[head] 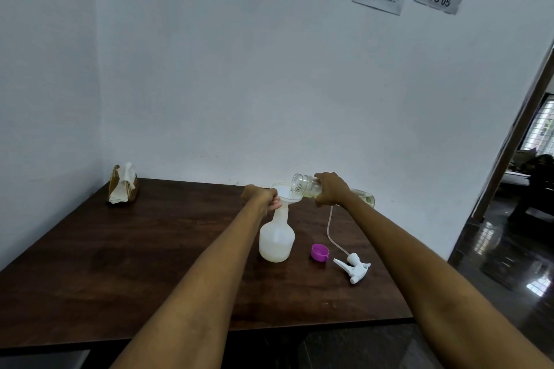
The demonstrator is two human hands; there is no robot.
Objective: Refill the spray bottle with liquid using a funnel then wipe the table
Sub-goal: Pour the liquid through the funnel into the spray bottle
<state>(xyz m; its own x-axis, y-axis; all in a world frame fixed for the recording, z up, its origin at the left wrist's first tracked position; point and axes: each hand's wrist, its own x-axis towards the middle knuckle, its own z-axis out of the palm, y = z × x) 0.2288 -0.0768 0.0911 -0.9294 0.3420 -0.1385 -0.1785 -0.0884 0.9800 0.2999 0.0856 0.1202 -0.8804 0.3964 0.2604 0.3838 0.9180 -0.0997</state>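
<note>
- Forearms nearest; my left hand (263, 196) pinched the funnel (286, 193), my right hand (331, 189) gripped the tilted jar (305, 186).
- Overtipping risked flooding the funnel, wetting the desk (150, 249).
- Knocking the spray bottle (276, 238) could topple it.

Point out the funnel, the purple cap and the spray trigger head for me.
funnel (288, 193): head view, on its white cone wall.
purple cap (319, 252): head view, on its open inside.
spray trigger head (355, 267): head view, on its white body, lying on the table.

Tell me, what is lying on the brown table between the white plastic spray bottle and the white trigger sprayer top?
A small purple plastic cap lies between the white plastic spray bottle and the white trigger sprayer top, as the head view shows.
</note>
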